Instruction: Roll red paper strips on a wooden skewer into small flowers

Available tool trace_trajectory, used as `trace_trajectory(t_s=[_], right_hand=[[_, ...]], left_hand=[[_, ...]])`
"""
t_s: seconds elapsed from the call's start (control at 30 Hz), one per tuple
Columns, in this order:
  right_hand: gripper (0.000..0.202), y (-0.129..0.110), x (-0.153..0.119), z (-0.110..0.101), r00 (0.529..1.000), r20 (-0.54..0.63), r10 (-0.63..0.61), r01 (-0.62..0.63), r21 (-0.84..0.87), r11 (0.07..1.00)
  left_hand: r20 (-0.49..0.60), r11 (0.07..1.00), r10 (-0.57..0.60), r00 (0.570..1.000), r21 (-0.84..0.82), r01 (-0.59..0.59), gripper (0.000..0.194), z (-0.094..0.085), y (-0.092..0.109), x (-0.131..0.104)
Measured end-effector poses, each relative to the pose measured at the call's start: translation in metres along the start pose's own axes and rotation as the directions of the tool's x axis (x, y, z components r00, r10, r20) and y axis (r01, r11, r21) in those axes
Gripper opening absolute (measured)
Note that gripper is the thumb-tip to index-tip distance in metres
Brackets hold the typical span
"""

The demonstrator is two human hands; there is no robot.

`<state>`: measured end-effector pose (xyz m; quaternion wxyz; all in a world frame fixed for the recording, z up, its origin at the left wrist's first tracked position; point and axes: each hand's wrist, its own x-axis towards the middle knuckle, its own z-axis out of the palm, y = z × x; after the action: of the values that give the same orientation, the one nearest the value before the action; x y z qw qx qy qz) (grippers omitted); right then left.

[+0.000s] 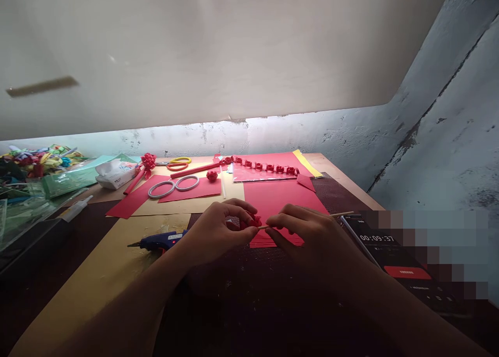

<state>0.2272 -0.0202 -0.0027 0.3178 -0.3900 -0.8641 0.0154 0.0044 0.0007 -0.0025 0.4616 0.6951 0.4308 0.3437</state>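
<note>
Between my hands is a small red paper flower (252, 222), partly covered by my fingers. My left hand (224, 227) is closed around it, thumb and fingers pinching its sides. A thin wooden stick (343, 213) passes through my right hand (304, 224), which pinches it near its left tip; that tip touches the flower. Red paper sheets (280, 196) lie just beyond my hands. Left of my left wrist rests a blue hot glue gun (161, 241) with a small red light, its nozzle pointing left.
Two silver rings (161, 189), yellow-and-red scissors (177, 163), a red paper ball (211, 176) and a row of red curled pieces (268, 167) lie farther back. A tissue pack (115, 174) sits left. At right stands a phone (390, 253) showing a timer.
</note>
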Motion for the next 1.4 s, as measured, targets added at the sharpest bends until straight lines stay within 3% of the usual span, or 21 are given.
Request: trace_trajectory(t_s=[0.47,1.13,1.4], right_hand=[[0.012,0.0015,0.0013,-0.001,1.0,0.004,0.011,-0.011,-0.031,0.999],[0.014,-0.0027,0.0025,-0.0009,0.999,0.039,0.017,-0.019,0.053,0.998],[0.017,-0.0014,0.0017,0.0001,0.999,0.034,0.004,-0.006,0.037,0.999]], left_hand=[[0.001,0.999,0.0,1.0,0.047,0.0,0.024,-0.0011,0.0015,-0.0009],[0.02,1.0,0.013,1.0,0.007,-0.013,0.016,-0.0012,0.0011,-0.0019],[0.032,1.0,-0.005,0.999,-0.021,0.006,0.023,-0.0011,0.0038,-0.002]])
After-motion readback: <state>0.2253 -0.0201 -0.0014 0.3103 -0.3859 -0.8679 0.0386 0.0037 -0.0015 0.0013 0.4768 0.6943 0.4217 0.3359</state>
